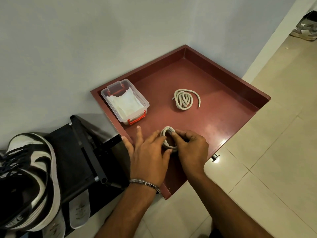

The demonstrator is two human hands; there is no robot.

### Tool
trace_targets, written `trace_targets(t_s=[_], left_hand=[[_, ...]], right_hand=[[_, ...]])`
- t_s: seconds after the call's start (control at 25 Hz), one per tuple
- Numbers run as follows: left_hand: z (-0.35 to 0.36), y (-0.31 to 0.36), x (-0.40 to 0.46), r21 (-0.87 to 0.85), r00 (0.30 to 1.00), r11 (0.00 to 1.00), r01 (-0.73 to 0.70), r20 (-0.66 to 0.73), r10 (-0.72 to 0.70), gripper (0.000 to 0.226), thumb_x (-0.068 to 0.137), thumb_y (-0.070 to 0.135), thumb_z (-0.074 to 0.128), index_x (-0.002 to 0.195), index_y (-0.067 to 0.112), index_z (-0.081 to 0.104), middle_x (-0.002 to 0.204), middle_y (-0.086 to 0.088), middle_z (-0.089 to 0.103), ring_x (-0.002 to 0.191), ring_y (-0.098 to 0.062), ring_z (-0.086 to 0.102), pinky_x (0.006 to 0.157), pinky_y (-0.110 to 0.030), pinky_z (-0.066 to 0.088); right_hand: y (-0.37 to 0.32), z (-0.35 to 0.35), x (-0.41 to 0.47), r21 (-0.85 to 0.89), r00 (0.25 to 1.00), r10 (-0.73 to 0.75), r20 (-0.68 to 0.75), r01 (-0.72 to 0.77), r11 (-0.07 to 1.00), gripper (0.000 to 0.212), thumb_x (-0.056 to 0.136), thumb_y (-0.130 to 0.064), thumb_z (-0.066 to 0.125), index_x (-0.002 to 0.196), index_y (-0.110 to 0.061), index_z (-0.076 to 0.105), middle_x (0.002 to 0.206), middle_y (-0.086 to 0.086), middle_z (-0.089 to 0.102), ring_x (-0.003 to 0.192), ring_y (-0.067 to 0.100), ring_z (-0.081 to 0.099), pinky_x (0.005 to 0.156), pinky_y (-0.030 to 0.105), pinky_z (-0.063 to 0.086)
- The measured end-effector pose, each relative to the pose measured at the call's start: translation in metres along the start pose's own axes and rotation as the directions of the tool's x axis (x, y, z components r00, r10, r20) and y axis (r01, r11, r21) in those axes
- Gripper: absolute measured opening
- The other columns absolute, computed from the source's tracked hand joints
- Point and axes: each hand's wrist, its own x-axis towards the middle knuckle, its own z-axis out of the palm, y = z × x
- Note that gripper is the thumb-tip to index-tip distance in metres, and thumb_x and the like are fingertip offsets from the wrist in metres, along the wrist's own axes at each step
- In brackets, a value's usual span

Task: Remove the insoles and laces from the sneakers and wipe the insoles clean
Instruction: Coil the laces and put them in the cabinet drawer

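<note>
A coiled cream lace point(166, 133) lies on the dark red tray point(223, 117) near its front edge. My right hand point(190, 146) pinches this coil with curled fingers. My left hand point(147, 152) touches the coil's left side, thumb at its lower edge and fingers spread. A second coiled cream lace point(184, 99) rests alone in the tray's middle. A black-and-white sneaker point(25, 177) sits on a black rack at the left. Two pale insoles point(79, 208) stand below it on the rack.
A clear plastic box point(125, 102) with orange clips holds white wipes at the tray's back left. The black rack point(85, 152) stands against the grey wall. Cream floor tiles point(265, 152) lie to the right. Another shoe point(305, 30) is far off at the top right.
</note>
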Motion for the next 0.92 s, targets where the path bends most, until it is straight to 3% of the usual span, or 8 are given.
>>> trace_targets(t_s=[0.24,0.48,0.6,0.68,0.8,0.92], left_hand=[[0.003,-0.004,0.002,0.052,0.999,0.998,0.03,0.023,-0.032,0.051,0.092,0.047,0.055,0.141,0.037,0.042,0.153,0.016,0.034,0.15,-0.028,-0.006,0.111,-0.068,-0.013],[0.006,-0.004,0.002,0.115,0.998,0.992,0.044,0.041,-0.049,0.051,0.092,0.046,0.055,0.141,0.037,0.041,0.152,0.015,0.037,0.15,-0.028,-0.006,0.11,-0.07,-0.01],[0.005,-0.005,0.003,0.093,0.998,0.995,0.046,0.039,-0.05,0.054,0.092,0.048,0.055,0.142,0.037,0.039,0.153,0.015,0.036,0.15,-0.028,-0.004,0.111,-0.069,-0.01],[0.004,-0.004,0.002,0.084,0.998,0.996,0.042,0.047,-0.047,0.051,0.091,0.05,0.054,0.139,0.037,0.042,0.152,0.014,0.037,0.15,-0.028,-0.001,0.111,-0.069,-0.008],[0.003,-0.003,0.003,0.054,0.997,0.997,0.049,0.048,-0.052,0.049,0.091,0.052,0.054,0.137,0.038,0.043,0.15,0.014,0.039,0.15,-0.029,0.003,0.112,-0.069,-0.006],[0.003,-0.004,0.004,-0.018,0.999,0.999,0.043,0.003,-0.043,0.045,0.092,0.05,0.054,0.134,0.036,0.047,0.146,0.015,0.044,0.149,-0.028,0.007,0.112,-0.067,-0.008]], right_hand=[[-0.005,0.017,0.0,-0.066,0.999,-0.038,-0.039,0.035,0.997,0.019,0.084,-0.045,0.07,0.1,-0.036,0.076,0.09,-0.026,0.072,0.077,-0.008,0.066,0.072,0.03,0.06],[0.003,0.025,-0.004,-0.117,0.993,-0.117,-0.019,0.114,0.986,0.037,0.085,-0.061,0.053,0.111,-0.04,0.07,0.1,-0.027,0.071,0.092,0.003,0.065,0.088,0.045,0.054],[0.01,0.013,-0.009,-0.12,0.978,-0.206,0.035,0.209,0.971,0.031,0.094,-0.044,0.054,0.119,-0.033,0.069,0.115,-0.021,0.069,0.107,0.007,0.061,0.098,0.028,0.045],[0.013,0.004,-0.01,-0.185,0.958,-0.272,0.094,0.285,0.94,0.027,0.096,-0.033,0.057,0.12,-0.032,0.07,0.117,-0.02,0.068,0.109,0.005,0.057,0.097,0.016,0.037],[0.014,-0.004,-0.007,-0.174,0.937,-0.312,0.155,0.336,0.925,0.026,0.096,-0.027,0.059,0.119,-0.029,0.071,0.113,-0.02,0.069,0.104,0.0,0.058,0.093,0.02,0.043],[0.009,-0.014,0.003,-0.099,0.955,-0.276,0.109,0.287,0.953,0.023,0.094,-0.02,0.062,0.115,-0.024,0.072,0.105,-0.018,0.069,0.093,-0.008,0.059,0.085,0.014,0.047]])
